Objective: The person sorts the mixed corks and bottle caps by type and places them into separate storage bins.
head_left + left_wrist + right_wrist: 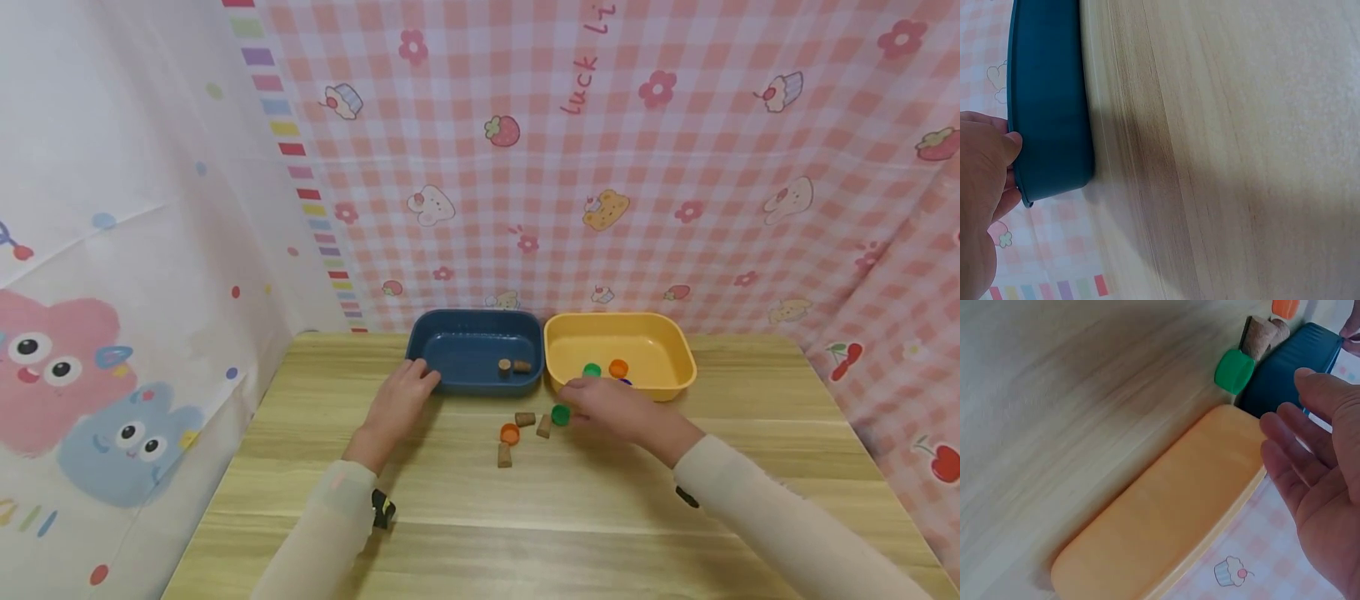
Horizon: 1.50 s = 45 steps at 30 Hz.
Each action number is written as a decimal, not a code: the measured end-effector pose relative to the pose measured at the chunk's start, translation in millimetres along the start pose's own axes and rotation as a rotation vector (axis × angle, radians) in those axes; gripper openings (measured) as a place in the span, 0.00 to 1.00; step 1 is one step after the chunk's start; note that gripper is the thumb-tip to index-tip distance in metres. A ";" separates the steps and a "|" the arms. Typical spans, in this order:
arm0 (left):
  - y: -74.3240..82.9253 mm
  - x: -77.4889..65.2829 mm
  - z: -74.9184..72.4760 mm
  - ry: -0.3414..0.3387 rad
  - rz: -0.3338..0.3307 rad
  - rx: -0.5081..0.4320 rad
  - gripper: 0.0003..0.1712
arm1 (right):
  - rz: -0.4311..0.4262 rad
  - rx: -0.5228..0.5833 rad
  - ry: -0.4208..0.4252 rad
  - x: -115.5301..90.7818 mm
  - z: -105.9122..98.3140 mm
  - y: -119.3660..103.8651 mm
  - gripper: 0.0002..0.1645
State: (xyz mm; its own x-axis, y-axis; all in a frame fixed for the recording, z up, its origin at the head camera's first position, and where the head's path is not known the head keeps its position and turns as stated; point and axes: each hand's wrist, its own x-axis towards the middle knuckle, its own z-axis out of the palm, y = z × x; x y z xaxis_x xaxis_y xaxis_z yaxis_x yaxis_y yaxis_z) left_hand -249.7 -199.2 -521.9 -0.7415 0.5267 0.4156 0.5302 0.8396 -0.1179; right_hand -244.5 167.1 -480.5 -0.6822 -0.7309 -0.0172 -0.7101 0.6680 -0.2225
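Nearest on wood-grain table [480,550]: single cork [505,456], orange cap [510,434] just behind it, then corks pair [525,419] and green cap [560,415], all between the hands. Left hand [397,406] pinches navy bin [476,389] rim, front-left corner. Right hand [615,407]: fingers loosely bent, slightly apart, at yellow bin [675,387] front-left, just right of green cap. Binned: two corks [505,367] navy; green, orange, blue pieces [618,368] yellow. Gingham backdrop [480,233] reads "luck li", sideways.

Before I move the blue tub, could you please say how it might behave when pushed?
The blue tub is probably stiff: it looks unbent where the left hand grips it. Low and wide, it should slide rather than tip; the rounded corks inside may roll.
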 end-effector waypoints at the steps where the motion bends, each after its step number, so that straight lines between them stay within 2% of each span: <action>1: -0.1 0.2 0.1 0.001 0.000 0.002 0.12 | 0.006 0.005 -0.007 0.6 1.3 -0.8 0.17; 7: -0.7 0.9 0.6 0.008 0.004 0.009 0.11 | 0.041 0.027 -0.041 3.5 12.0 -5.1 0.17; 17: 1.2 1.9 -1.5 -0.005 0.001 -0.001 0.12 | 0.044 -0.095 -0.019 7.5 28.2 -6.3 0.18; 30: 2.3 1.4 -3.4 -0.024 -0.019 -0.001 0.11 | 0.101 -0.176 -0.015 11.1 42.5 -7.7 0.21; 37: 1.9 0.6 -2.4 -0.021 -0.017 -0.001 0.11 | 0.135 -0.151 -0.003 12.0 45.0 -8.5 0.18; 45: 1.9 -0.6 -2.7 -0.001 -0.009 -0.004 0.11 | 0.125 -0.115 0.008 10.8 43.8 -8.4 0.16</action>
State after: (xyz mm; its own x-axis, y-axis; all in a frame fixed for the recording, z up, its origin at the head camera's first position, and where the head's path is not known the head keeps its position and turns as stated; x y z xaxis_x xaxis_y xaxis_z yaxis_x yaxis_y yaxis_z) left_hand -247.1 -198.3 -519.9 -0.7469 0.5189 0.4158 0.5246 0.8441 -0.1108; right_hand -238.3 147.4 -521.5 -0.7676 -0.6402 -0.0300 -0.6344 0.7656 -0.1063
